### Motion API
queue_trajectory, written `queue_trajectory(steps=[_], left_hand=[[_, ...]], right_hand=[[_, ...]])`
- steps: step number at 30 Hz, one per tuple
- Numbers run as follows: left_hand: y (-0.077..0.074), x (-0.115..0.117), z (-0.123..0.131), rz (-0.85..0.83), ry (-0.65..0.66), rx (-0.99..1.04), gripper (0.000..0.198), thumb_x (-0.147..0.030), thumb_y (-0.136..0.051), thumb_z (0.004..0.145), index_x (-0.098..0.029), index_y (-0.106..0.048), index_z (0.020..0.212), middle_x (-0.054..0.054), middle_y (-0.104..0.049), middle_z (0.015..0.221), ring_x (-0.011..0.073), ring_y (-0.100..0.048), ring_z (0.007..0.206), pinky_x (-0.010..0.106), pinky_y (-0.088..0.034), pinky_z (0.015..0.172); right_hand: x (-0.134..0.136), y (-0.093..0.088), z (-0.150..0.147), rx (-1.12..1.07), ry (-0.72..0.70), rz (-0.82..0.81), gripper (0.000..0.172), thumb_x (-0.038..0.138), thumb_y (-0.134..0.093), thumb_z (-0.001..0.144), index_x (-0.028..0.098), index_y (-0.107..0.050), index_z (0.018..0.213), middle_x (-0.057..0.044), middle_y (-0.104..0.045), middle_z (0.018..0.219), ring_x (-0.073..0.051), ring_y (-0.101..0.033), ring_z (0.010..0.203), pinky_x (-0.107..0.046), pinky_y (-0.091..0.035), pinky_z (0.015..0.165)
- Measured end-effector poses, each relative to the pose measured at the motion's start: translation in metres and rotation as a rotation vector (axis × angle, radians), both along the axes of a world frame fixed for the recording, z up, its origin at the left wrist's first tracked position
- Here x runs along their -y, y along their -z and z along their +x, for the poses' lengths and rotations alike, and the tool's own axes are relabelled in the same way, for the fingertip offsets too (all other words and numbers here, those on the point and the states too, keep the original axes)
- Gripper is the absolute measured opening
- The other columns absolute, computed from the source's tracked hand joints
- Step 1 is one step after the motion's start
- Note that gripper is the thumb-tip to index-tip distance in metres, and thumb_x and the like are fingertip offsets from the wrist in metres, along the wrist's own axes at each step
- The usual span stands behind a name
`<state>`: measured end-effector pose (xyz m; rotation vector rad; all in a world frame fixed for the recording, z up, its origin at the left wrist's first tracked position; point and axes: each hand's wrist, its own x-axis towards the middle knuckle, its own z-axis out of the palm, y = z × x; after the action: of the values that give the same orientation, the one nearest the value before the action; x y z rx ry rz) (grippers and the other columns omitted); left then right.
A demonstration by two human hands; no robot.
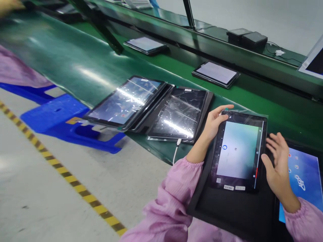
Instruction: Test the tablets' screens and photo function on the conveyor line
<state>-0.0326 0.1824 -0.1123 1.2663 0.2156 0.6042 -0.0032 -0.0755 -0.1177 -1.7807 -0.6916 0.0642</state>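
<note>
A black tablet [238, 151] with a lit pale green-white screen lies on a black folio case [227, 211] in front of me. My left hand [214, 122] grips the tablet's upper left edge, thumb on the bezel. My right hand [277, 164] hovers just off the tablet's right edge, fingers spread and holding nothing. Both arms wear pink sleeves [169, 205].
Two more tablets [123, 101] [180, 116] in film wrap lie on the green bench [75, 64], one with a white cable [176, 151]. A lit blue-screen tablet [302, 174] sits at right. Further tablets [215, 73] rest on the conveyor. A blue pallet [63, 117] stands on the floor.
</note>
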Motion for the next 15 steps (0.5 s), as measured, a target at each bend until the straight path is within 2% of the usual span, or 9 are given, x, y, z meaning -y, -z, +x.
queue_trajectory(steps=[1,3,5,8,15], left_hand=[[0.001,0.000,0.000,0.001,0.002,0.000,0.041,-0.030,-0.072,0.070,-0.016,-0.077,0.108,0.000,-0.073,0.078,0.0131,-0.060,0.060,0.023,-0.044,0.057],[0.002,-0.001,0.001,0.005,0.001,0.005,0.042,-0.031,-0.072,0.070,-0.016,-0.077,0.109,0.002,-0.075,0.083,0.0154,-0.063,0.065,0.025,-0.047,0.062],[0.002,0.000,0.001,0.013,-0.002,0.009,0.042,-0.032,-0.072,0.070,-0.016,-0.077,0.109,0.003,-0.077,0.089,0.0176,-0.066,0.071,0.027,-0.050,0.068],[0.002,0.001,0.000,0.021,-0.003,0.020,0.042,-0.032,-0.071,0.072,-0.016,-0.077,0.110,0.005,-0.078,0.095,0.0197,-0.068,0.077,0.029,-0.051,0.074],[0.000,0.001,-0.001,0.037,0.004,0.042,0.040,-0.031,-0.069,0.073,-0.016,-0.077,0.109,0.006,-0.078,0.103,0.0219,-0.070,0.086,0.031,-0.052,0.081]], right_hand=[[-0.001,-0.006,-0.002,0.190,-0.006,-0.052,0.062,0.033,-0.058,0.098,0.035,-0.035,0.155,-0.010,-0.039,0.156,-0.032,-0.044,0.141,-0.058,-0.039,0.115],[-0.007,-0.019,-0.007,0.482,-0.105,-0.208,0.051,0.030,-0.059,0.097,0.036,-0.050,0.147,-0.008,-0.036,0.157,-0.036,-0.035,0.146,-0.062,-0.032,0.118],[-0.016,-0.029,-0.014,0.634,-0.238,-0.334,0.038,0.029,-0.056,0.098,0.036,-0.061,0.135,-0.006,-0.037,0.157,-0.037,-0.031,0.148,-0.061,-0.027,0.120],[-0.032,-0.033,-0.023,0.726,-0.331,-0.405,0.031,0.026,-0.052,0.099,0.032,-0.069,0.124,-0.006,-0.041,0.156,-0.036,-0.030,0.148,-0.059,-0.025,0.121],[-0.047,-0.028,-0.029,0.796,-0.301,-0.463,0.031,0.024,-0.050,0.100,0.029,-0.070,0.123,-0.006,-0.043,0.157,-0.033,-0.028,0.149,-0.055,-0.022,0.122]])
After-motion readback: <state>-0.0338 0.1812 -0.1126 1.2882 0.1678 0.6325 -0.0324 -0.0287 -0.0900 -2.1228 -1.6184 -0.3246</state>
